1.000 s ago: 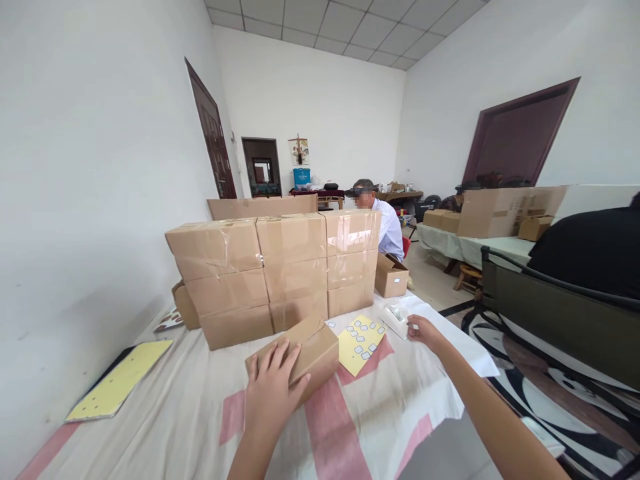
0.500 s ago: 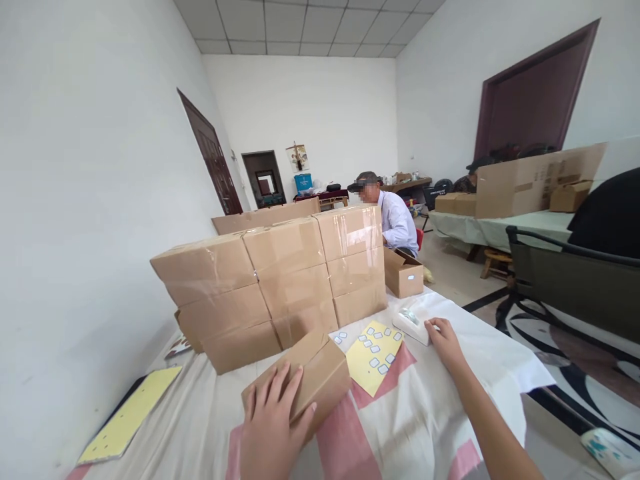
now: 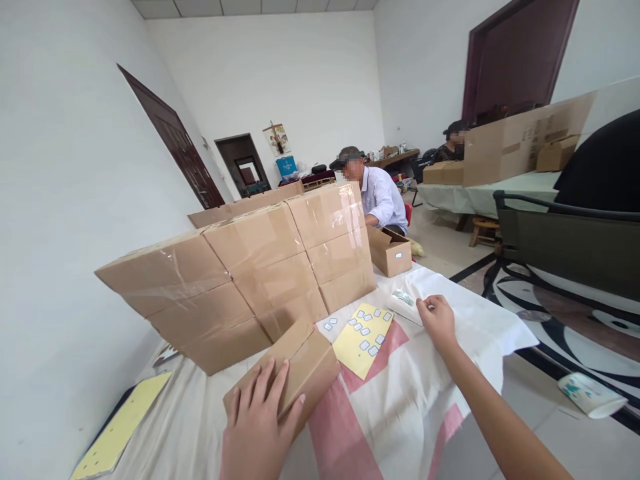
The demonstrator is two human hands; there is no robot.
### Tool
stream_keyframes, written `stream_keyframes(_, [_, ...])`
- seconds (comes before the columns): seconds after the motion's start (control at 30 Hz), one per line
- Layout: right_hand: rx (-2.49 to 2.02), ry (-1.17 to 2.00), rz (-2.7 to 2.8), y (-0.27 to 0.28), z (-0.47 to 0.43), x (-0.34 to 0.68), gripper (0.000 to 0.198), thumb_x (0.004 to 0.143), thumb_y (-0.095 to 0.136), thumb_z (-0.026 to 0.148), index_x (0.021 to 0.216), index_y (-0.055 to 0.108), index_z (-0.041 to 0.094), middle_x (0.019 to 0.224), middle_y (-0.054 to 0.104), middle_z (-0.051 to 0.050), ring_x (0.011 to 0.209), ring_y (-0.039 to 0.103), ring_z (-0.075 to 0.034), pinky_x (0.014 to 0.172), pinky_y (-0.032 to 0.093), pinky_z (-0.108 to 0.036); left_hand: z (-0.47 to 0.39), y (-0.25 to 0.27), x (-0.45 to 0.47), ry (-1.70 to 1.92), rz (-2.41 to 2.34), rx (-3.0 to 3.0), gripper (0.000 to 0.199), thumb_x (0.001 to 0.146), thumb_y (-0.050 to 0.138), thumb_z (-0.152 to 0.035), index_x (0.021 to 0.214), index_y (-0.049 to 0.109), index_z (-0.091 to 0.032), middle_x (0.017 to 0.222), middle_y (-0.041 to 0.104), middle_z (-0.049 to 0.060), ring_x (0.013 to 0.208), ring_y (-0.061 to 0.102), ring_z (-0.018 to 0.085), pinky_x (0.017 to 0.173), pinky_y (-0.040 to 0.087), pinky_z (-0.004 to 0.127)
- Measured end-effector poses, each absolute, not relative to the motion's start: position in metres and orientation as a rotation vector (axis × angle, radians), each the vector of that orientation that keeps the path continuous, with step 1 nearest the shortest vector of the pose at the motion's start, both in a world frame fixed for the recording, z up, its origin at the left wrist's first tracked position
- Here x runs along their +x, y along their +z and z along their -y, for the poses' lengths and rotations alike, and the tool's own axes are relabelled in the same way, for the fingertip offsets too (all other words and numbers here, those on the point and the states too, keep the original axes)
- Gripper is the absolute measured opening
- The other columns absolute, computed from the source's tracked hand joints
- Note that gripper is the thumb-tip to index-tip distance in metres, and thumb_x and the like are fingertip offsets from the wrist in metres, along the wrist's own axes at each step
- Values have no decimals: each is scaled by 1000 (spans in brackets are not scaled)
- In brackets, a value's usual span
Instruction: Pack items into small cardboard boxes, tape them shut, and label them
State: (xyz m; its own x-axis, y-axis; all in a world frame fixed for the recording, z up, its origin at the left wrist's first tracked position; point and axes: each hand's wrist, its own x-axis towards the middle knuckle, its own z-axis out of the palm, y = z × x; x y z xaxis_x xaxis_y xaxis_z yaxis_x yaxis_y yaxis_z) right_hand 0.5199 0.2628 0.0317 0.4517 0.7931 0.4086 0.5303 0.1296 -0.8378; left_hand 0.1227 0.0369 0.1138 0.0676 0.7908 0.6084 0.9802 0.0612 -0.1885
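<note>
My left hand (image 3: pixel 263 417) lies on a closed cardboard box (image 3: pixel 305 363), fingers spread over its top and the thumb along its near right side. Farther right, my right hand (image 3: pixel 437 320) has thumb and forefinger pinched at the near end of a white wedge-shaped thing (image 3: pixel 407 308) that looks like a tape dispenser with a clear roll. Whether a strip of tape is between those fingers I cannot make out. Between the hands lies a yellow sheet (image 3: pixel 350 353) bearing several small blue-edged white labels (image 3: pixel 365 331). A few loose labels (image 3: pixel 331 324) sit on the cloth beside it.
A taped stack of cardboard boxes (image 3: pixel 260 267) stands behind the box. An open-topped carton (image 3: pixel 397 261) with a label is at the table's far right corner. Another yellow sheet (image 3: pixel 125 427) lies left. Beyond the stack sits a person (image 3: pixel 383 197); a paper cup (image 3: pixel 590 393) is on the floor.
The view has swung slightly, so everything sits further left and higher in the picture. My left hand stays on the box, and my right hand stays at the white dispenser's end.
</note>
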Motion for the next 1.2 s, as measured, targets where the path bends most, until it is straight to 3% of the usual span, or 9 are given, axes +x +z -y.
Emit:
stream_keyframes(0.47, [-1606, 254, 1153, 36, -259, 518, 27, 80, 63, 43, 64, 51, 24, 87, 61, -10, 83, 58, -25, 84, 44, -35, -36, 108, 119, -464, 1816, -1740, 54, 96, 43, -54, 139, 63, -29, 143, 65, 4, 128, 58, 30, 103, 46, 52])
stream_keyframes(0.7, [-1687, 353, 1078, 34, -256, 525, 40, 84, 58, 50, 57, 40, 26, 61, 58, -6, 65, 54, -22, 70, 39, -34, -39, 107, 117, -475, 1821, -1737, 51, 94, 46, -52, 136, 65, -30, 142, 65, 4, 128, 58, 30, 103, 45, 50])
stream_keyframes(0.9, [-1699, 393, 1051, 39, -252, 520, 39, 80, 61, 60, 80, 41, 26, 58, 60, -2, 64, 57, -25, 64, 37, -33, -40, 106, 113, -491, 1784, -1748, 52, 94, 47, -54, 136, 65, -29, 140, 67, 4, 127, 59, 29, 102, 44, 48])
stream_keyframes(1.2, [-1339, 494, 1103, 41, -249, 515, 31, 77, 63, 42, 94, 43, 26, 53, 51, 8, 50, 44, -16, 59, 33, -30, -37, 110, 118, -495, 1774, -1730, 49, 95, 47, -50, 134, 66, -28, 140, 66, 4, 127, 59, 28, 103, 41, 47])
